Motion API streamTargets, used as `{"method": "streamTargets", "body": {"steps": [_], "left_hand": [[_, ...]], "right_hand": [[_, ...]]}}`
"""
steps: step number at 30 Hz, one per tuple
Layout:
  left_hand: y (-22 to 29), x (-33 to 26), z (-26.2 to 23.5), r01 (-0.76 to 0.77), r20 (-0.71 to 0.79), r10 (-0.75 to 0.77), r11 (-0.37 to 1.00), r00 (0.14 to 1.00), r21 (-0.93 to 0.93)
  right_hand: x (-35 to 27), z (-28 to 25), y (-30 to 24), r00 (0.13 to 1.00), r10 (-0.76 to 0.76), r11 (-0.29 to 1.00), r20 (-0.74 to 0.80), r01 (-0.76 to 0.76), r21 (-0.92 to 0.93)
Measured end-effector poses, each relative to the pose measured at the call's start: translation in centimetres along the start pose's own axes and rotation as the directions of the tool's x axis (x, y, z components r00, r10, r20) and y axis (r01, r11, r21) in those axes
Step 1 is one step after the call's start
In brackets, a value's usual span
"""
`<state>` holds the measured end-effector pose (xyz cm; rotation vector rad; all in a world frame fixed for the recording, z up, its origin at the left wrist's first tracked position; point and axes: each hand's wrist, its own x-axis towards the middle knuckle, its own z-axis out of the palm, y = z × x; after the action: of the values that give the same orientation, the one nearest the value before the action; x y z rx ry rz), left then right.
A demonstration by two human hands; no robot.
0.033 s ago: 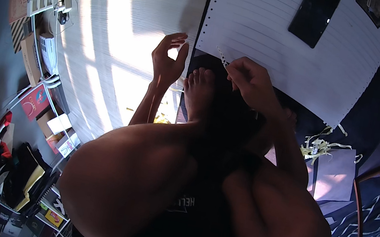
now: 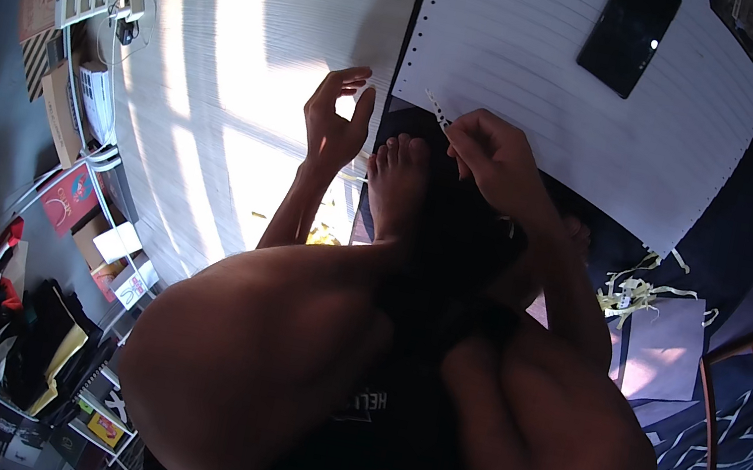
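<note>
My right hand [image 2: 500,164] pinches a narrow white paper strip [image 2: 436,109] with a row of small holes, its free end pointing up and left. Just beyond lies a large stack of lined continuous paper [image 2: 502,66], punched with holes along its left and right edges. My left hand [image 2: 335,127] hovers over the pale sunlit floor, left of the paper; its thumb and fingers are curved apart with nothing between them. My bare foot [image 2: 397,173] rests between the two hands.
On the paper lies a black phone [image 2: 629,40], with a dark picture card near the far right corner. Torn paper strips [image 2: 639,299] are heaped at right beside a pale sheet [image 2: 664,348]. A brown frame [image 2: 709,435] stands farther right. Shelves with boxes [image 2: 65,115] line the left.
The whole view has shifted very slightly. Both hands keep nearly the same pose, and the strip is still pinched in my right hand.
</note>
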<state>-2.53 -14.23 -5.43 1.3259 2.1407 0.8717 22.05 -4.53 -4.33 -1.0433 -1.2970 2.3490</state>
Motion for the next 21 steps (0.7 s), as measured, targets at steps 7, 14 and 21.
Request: {"method": "streamTargets", "body": {"steps": [7,14,21], "left_hand": [[-0.9,-1.1,1.2,-0.222,0.024,0.221,0.964,0.975,0.146],[-0.8,-1.4,1.1,-0.252,0.094,0.237,0.945,0.967,0.209],[-1.0,-1.8,1.4,-0.219,0.118,0.194,0.942,0.974,0.255]], "right_hand": [[4.2,2.3,2.6,0.996,0.082,0.995,0.040,-0.084,0.052],[5.2,3.2,3.4,0.992,0.123,0.990,-0.042,-0.119,0.080],[5.3,3.3,3.7,0.988,0.145,0.988,-0.046,-0.142,0.067]]}}
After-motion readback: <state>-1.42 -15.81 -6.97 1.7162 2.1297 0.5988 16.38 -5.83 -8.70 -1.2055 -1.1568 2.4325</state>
